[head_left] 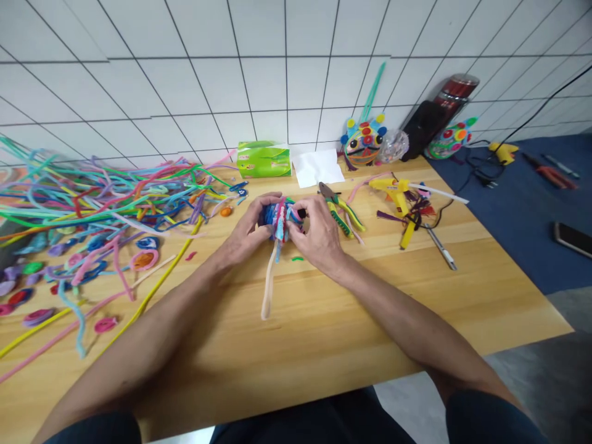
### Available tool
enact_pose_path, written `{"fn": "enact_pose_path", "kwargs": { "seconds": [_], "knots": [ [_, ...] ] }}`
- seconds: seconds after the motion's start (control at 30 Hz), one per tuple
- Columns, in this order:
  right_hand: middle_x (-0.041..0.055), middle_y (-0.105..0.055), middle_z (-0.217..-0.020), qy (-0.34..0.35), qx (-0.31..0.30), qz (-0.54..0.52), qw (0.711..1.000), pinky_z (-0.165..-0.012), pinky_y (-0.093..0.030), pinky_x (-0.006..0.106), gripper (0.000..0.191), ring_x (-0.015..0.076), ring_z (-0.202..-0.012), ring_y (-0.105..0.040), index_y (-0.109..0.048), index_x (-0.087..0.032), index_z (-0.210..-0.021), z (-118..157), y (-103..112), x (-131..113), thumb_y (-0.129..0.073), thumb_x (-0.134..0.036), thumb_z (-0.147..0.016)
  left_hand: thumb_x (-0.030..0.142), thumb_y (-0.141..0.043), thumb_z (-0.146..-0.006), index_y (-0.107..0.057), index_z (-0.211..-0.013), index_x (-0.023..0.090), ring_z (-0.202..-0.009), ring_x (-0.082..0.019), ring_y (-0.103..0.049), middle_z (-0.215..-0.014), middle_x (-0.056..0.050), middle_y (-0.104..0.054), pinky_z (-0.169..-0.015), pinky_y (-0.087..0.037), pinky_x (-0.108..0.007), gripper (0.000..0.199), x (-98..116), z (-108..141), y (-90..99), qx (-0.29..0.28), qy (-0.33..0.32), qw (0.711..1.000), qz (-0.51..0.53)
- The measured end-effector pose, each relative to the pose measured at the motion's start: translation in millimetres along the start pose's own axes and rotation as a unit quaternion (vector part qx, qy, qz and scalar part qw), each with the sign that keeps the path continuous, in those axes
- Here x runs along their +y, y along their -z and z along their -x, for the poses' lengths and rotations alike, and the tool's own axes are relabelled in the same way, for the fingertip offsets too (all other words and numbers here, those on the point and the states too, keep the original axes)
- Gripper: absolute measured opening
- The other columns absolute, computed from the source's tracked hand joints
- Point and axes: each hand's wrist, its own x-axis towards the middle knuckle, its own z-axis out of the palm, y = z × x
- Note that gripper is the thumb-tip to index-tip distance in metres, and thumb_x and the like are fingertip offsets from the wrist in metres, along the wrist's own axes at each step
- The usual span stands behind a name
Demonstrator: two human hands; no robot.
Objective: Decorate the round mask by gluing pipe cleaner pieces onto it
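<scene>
While the left hand (250, 228) holds the near-left side of a multicoloured chenille-stem bundle (280, 219), thumb in front and fingers curled behind, the right hand (319, 231) pinches its right side between thumb and fingers. The bundle is at the middle of the wooden table (324, 333), with a pale peach stem (268, 283) hanging loose toward the person. The step in hand looks like pressing or shaping the wound stems; whether the bundle rests on the wood is hidden. The next move seems to call for a steady left grasp, so the right fingertips can work without loosening the windings.

Across the surface from the left lie a tangled heap of chenille stems (139, 194), a pink-rimmed coil (144, 259) among other coils, and a long yellow stem (161, 287). Behind the hands are a green tissue pack (263, 160) and a white paper sheet (319, 168). Further right come pliers (333, 200), a horned, button-eyed figure (363, 143), a yellow glue gun (396, 194) and a red thermos (457, 89), leaning. A dark blue cloth (509, 228) bears a phone (573, 239) at the far right. White tiling (263, 80) backs everything; grey floor (407, 401) shows below.
</scene>
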Motion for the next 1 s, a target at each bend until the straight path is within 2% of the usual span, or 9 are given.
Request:
{"fn": "enact_pose_path", "kwargs": {
  "seconds": [0.17, 0.33, 0.57, 0.77, 1.0],
  "knots": [
    [0.0117, -0.07, -0.117, 0.013, -0.029, 0.019, 0.999, -0.101, -0.057, 0.047, 0.021, 0.0283, -0.115, -0.065, -0.061, -0.024, -0.115, 0, 4, -3, -0.061, -0.019, -0.095, 0.04, -0.071, -0.094, -0.058, -0.141, 0.032, -0.155, -0.033, -0.042, -0.162, -0.009, -0.048, -0.131, -0.031, -0.057, 0.05, 0, 1, 0.5, -0.007, -0.011, 1.0, -0.022],
    [0.0123, -0.068, -0.122, 0.013, -0.047, 0.05, 0.998, -0.102, -0.057, 0.046, 0.024, 0.0291, -0.116, -0.065, -0.064, -0.024, -0.119, 2, 5, -4, -0.062, -0.02, -0.095, 0.047, -0.073, -0.093, -0.057, -0.142, 0.031, -0.155, -0.034, -0.042, -0.163, -0.011, -0.047, -0.13, -0.033, -0.055, 0.054, 4, 0, 1.0, -0.017, -0.024, 0.998, -0.046],
    [0.015, -0.068, -0.122, 0.024, -0.063, 0.079, 0.995, -0.099, -0.057, 0.049, 0.022, 0.032, -0.114, -0.065, -0.067, -0.023, -0.118, 2, 6, -5, -0.062, -0.024, -0.097, 0.039, -0.065, -0.094, -0.056, -0.141, 0.03, -0.155, -0.034, -0.043, -0.162, -0.011, -0.049, -0.13, -0.034, -0.057, 0.049, 4, 0, 1.9, -0.019, -0.02, 0.997, -0.068],
    [0.0136, -0.069, -0.121, 0.028, -0.084, 0.093, 0.992, -0.101, -0.055, 0.049, 0.023, 0.0315, -0.115, -0.063, -0.068, -0.024, -0.118, 1, 8, -5, -0.061, -0.022, -0.096, 0.035, -0.057, -0.092, -0.058, -0.139, 0.029, -0.152, -0.034, -0.046, -0.159, -0.009, -0.053, -0.129, -0.037, -0.057, 0.047, 6, -2, 2.3, -0.016, -0.017, 0.997, -0.076],
    [0.0113, -0.068, -0.111, 0.014, -0.088, 0.082, 0.993, -0.095, -0.056, 0.045, 0.021, 0.0295, -0.105, -0.064, -0.07, -0.023, -0.116, -9, 8, 2, -0.062, -0.026, -0.097, 0.043, -0.059, -0.091, -0.059, -0.148, 0.026, -0.158, -0.036, -0.035, -0.165, -0.009, -0.047, -0.134, -0.026, -0.057, 0.059, 11, -8, 14.0, -0.039, -0.008, 0.985, -0.171]
  ]
}}
